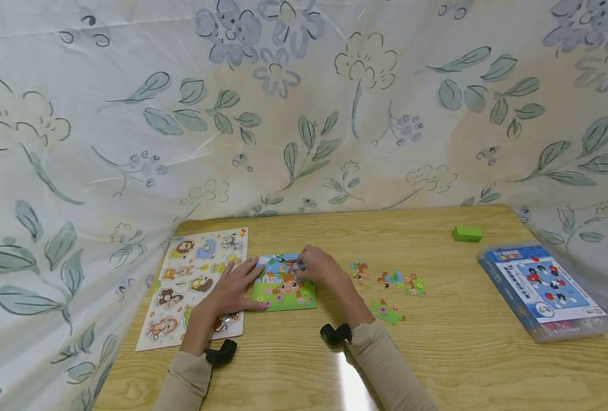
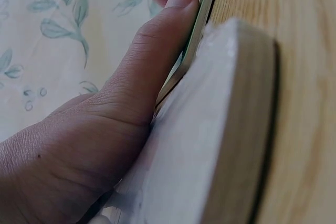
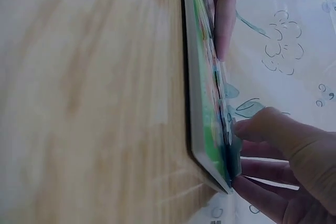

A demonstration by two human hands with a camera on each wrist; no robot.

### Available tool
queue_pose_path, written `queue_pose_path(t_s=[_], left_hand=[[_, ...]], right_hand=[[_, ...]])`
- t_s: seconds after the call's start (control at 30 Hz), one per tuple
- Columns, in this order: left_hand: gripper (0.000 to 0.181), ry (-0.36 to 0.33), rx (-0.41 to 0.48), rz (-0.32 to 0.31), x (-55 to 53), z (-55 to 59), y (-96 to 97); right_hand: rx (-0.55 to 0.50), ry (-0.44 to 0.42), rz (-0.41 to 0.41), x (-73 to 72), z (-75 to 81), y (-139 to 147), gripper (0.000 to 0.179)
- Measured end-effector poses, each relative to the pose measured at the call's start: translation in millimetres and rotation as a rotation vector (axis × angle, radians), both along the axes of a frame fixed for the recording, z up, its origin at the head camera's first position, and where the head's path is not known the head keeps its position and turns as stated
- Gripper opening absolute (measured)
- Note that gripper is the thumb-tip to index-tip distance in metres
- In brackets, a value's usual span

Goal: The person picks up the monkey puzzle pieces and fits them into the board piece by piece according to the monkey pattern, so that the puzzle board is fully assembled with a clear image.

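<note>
A small jigsaw puzzle board point(image 1: 285, 303) with a cartoon monkey picture on green and blue lies in front of me. My left hand point(image 1: 232, 287) rests spread over its left side, thumb along the lower edge; in the left wrist view the thumb point(image 2: 152, 40) presses on the rim. At the upper right corner, my right hand point(image 1: 320, 266) pinches a puzzle piece point(image 3: 235, 156) between thumb and fingers, close over the board. Loose puzzle pieces point(image 1: 387, 312) with monkey and flower parts lie right of the board.
Under the left forearm lies a white animal peg board point(image 1: 154, 305), its edge beside the jigsaw. Toward the back right sits a green block point(image 1: 467, 233). A blue and white boxed set point(image 1: 545, 288) stands on the table's right side, and a floral cloth point(image 1: 304, 114) hangs behind.
</note>
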State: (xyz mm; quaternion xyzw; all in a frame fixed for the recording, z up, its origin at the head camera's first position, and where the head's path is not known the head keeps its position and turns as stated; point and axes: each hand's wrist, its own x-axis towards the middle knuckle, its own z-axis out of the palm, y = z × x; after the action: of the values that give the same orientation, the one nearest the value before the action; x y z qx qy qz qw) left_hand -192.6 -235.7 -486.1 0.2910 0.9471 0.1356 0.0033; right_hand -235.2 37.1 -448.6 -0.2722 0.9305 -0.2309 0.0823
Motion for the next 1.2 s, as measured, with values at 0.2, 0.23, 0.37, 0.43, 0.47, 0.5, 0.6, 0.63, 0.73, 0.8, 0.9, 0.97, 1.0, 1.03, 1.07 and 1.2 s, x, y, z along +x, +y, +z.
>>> queue_pose_path(t_s=[0.2,0.23,0.37,0.43,0.47,0.5,0.6,0.63,0.73,0.8,0.9,0.97,1.0,1.03,1.07,1.2], left_hand=[[0.103,0.016,0.012,-0.004,-0.5,-2.6,-1.3],[0.103,0.019,0.015,-0.005,-0.8,-3.4,-1.5],[0.104,0.031,0.026,-0.016,-1.8,-6.6,-2.2],[0.104,0.032,0.027,-0.018,-1.9,-7.0,-2.3],[0.104,0.030,0.028,-0.017,-1.8,-6.8,-2.4],[0.104,0.029,0.028,-0.017,-1.7,-6.5,-2.3],[0.104,0.023,0.024,-0.013,-1.1,-4.9,-1.9],[0.104,0.022,0.023,-0.012,-1.0,-4.6,-1.8],[0.103,0.022,0.016,-0.008,-1.3,-4.5,-1.6],[0.103,0.017,0.011,-0.001,-1.8,-4.9,-1.6],[0.103,0.006,0.007,0.008,-2.2,-5.1,-1.4],[0.103,0.005,0.010,0.010,-2.1,-4.8,-1.3],[0.103,0.006,0.013,0.008,-1.9,-4.6,-1.2],[0.103,0.005,0.016,0.006,-1.8,-4.4,-1.1],[0.103,0.003,0.018,0.005,-1.5,-4.2,-1.1],[0.104,-0.006,0.016,0.003,-1.1,-3.1,-1.1]], right_hand=[[0.028,0.019,0.003,1.6,-1.8,-1.2,0.014],[0.029,0.022,0.002,1.8,-2.2,-1.3,0.012],[0.030,0.015,-0.011,2.7,-3.2,-1.5,0.013],[0.025,0.000,-0.016,2.9,-3.0,-1.7,0.014],[0.024,-0.005,-0.019,3.0,-3.0,-1.8,0.014],[0.023,-0.009,-0.020,3.0,-2.8,-1.9,0.015],[0.023,-0.012,-0.020,3.1,-2.2,-2.1,0.013],[0.025,-0.008,-0.020,3.1,-2.1,-2.1,0.013],[0.034,0.000,-0.013,2.5,-2.1,-2.2,0.016],[0.054,0.013,-0.006,1.8,-2.1,-2.6,0.022],[0.096,0.037,0.004,0.1,-2.7,-3.3,0.029],[0.122,0.048,0.008,-0.3,-2.3,-3.6,0.031],[0.128,0.049,0.010,-0.2,-2.2,-3.7,0.031],[0.133,0.050,0.011,-0.1,-1.9,-3.7,0.032],[0.134,0.049,0.012,0.3,-1.5,-3.8,0.032],[0.119,0.040,0.011,2.6,0.3,-3.6,0.032]])
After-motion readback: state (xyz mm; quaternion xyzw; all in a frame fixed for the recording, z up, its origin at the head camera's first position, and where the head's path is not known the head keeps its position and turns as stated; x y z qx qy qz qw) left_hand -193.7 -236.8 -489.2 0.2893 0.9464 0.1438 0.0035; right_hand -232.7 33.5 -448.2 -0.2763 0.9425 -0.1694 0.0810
